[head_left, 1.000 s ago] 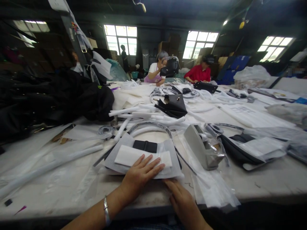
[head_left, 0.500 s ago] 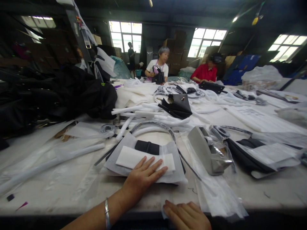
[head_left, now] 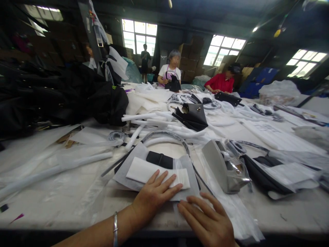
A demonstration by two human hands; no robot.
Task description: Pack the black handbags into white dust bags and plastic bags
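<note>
A black handbag (head_left: 159, 160) lies in front of me, partly covered by thin white wrapping paper (head_left: 123, 176). Across its front rests a folded white foam sheet (head_left: 141, 168). My left hand (head_left: 155, 193), with a silver bangle at the wrist, lies flat on the foam and paper, fingers spread. My right hand (head_left: 209, 218) is at the lower right edge of the wrapped bag, its fingers stretched out and apart. A faint translucent patch shows by its fingertips; I cannot tell whether they touch it. The bag's wrapped handle (head_left: 169, 134) arches away behind it.
A grey tape dispenser (head_left: 222, 168) stands to the right on clear plastic bags (head_left: 239, 212). Another partly wrapped black bag (head_left: 264, 175) lies beyond it. White foam tubes (head_left: 151, 118) and a black bag (head_left: 194, 115) lie behind. Black bags are heaped left (head_left: 64, 92). Two people work across the table.
My right hand has moved up from the table's front edge to the bag's lower edge, and its fingers have spread. My left hand stays on the foam. The view has tilted slightly.
</note>
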